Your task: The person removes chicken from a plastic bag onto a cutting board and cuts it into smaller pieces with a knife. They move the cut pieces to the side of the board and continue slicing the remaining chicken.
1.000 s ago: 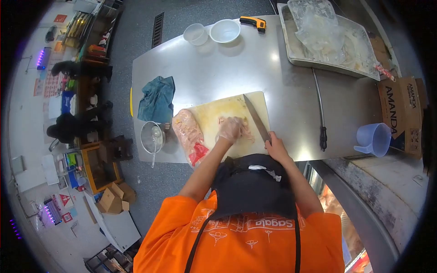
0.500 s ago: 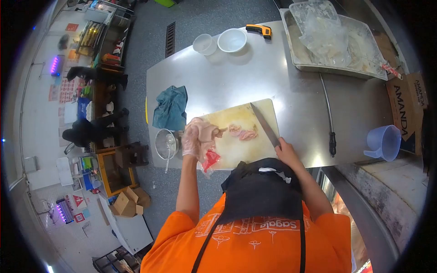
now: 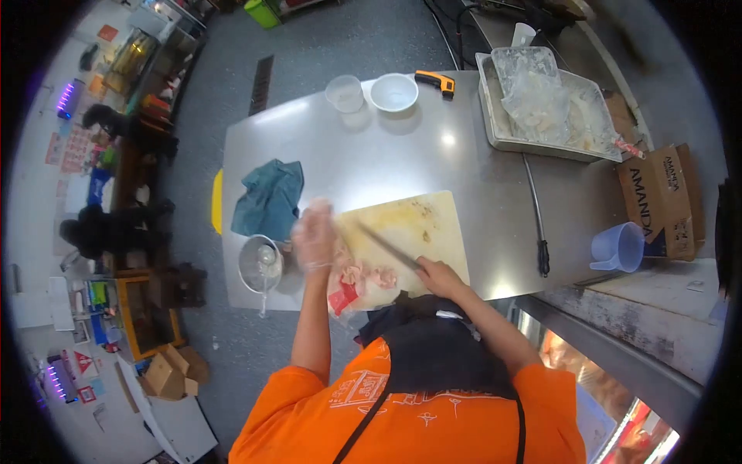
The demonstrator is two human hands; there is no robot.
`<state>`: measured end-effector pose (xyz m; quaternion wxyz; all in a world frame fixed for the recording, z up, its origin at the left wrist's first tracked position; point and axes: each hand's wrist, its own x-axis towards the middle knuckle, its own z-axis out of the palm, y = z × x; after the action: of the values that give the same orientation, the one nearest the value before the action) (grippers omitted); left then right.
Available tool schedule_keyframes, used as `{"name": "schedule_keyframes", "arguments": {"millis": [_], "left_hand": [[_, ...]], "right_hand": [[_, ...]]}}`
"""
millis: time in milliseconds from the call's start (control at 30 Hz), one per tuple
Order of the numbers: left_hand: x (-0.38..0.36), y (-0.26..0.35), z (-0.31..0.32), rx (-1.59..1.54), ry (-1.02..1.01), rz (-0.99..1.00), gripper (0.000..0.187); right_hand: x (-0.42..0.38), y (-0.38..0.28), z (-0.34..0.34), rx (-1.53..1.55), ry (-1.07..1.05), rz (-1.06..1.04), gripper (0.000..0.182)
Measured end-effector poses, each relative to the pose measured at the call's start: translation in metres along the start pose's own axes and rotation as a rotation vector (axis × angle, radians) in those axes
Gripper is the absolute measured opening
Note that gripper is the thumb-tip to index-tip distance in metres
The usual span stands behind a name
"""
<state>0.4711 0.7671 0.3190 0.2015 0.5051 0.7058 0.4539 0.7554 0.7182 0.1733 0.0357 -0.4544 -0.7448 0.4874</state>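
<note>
My right hand (image 3: 439, 277) grips the handle of a long kitchen knife (image 3: 390, 246), its blade slanting up and left over the yellowed cutting board (image 3: 437, 236). Blurred by motion, my left hand (image 3: 313, 240) in a clear plastic glove is at the board's left edge, near the knife's tip; I cannot tell whether it holds anything. Pieces of pale pink raw meat (image 3: 375, 276) lie on the board's lower left, below the blade. Beside them is a red and clear plastic wrapper (image 3: 342, 297) at the board's near corner.
Left of the board are a crumpled teal cloth (image 3: 269, 199) and a metal bowl (image 3: 249, 272) with a ladle inside. Two bowls (image 3: 394, 93) and an orange thermometer gun (image 3: 437, 81) sit at the far edge. Rightward are a large tray (image 3: 495, 127), a steel rod (image 3: 533, 185) and a jug (image 3: 618, 246).
The knife has swung left across the board. Meat pieces now lie at the lower left rather than the middle. My left hand has shifted up and blurred; the whole view has shifted.
</note>
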Motion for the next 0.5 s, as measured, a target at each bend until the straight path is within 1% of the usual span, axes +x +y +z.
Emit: {"name": "schedule_keyframes", "arguments": {"millis": [33,67,100,133,167,200,233,267,333,367,400,467,500], "left_hand": [[-0.015,0.011,0.012,0.197,-0.056,0.159,0.028],[-0.035,-0.011,0.034,0.274,-0.233,0.233,0.027],[-0.057,-0.038,0.060,0.347,-0.411,0.310,0.026],[-0.079,-0.043,0.084,0.518,-0.619,0.319,0.025],[-0.098,-0.048,0.108,0.686,-0.827,0.329,0.027],[-0.125,-0.089,0.141,0.934,-1.052,0.369,0.030],[-0.133,-0.081,0.128,0.797,-0.964,0.465,0.031],[-0.133,-0.073,0.115,0.663,-0.869,0.568,0.033],[-0.126,-0.082,0.115,0.645,-0.864,0.587,0.031],[-0.132,-0.085,0.116,0.636,-0.883,0.600,0.030],[-0.136,-0.087,0.118,0.620,-0.883,0.587,0.030],[-0.130,-0.093,0.125,0.558,-0.951,0.436,0.029],[-0.131,-0.095,0.128,0.550,-0.952,0.424,0.029]], "right_hand": [[-0.010,0.011,0.004,0.067,0.136,0.083,0.024],[-0.023,0.021,0.006,0.130,0.268,0.163,0.024],[-0.035,0.029,0.006,0.142,0.355,0.261,0.023],[-0.050,0.038,0.007,0.120,0.327,0.274,0.023],[-0.065,0.047,0.008,0.190,0.412,0.352,0.023],[-0.076,0.050,0.008,0.258,0.500,0.422,0.023],[-0.086,0.041,0.003,0.187,0.546,0.445,0.024],[-0.089,0.040,0.005,0.167,0.541,0.436,0.024],[-0.095,0.040,0.012,-0.002,0.514,0.469,0.024],[-0.091,0.041,0.019,-0.037,0.507,0.372,0.024],[-0.088,0.044,0.022,-0.057,0.408,0.336,0.023],[-0.079,0.049,0.023,-0.104,0.285,0.270,0.023],[-0.081,0.052,0.021,-0.110,0.273,0.274,0.023]]}}
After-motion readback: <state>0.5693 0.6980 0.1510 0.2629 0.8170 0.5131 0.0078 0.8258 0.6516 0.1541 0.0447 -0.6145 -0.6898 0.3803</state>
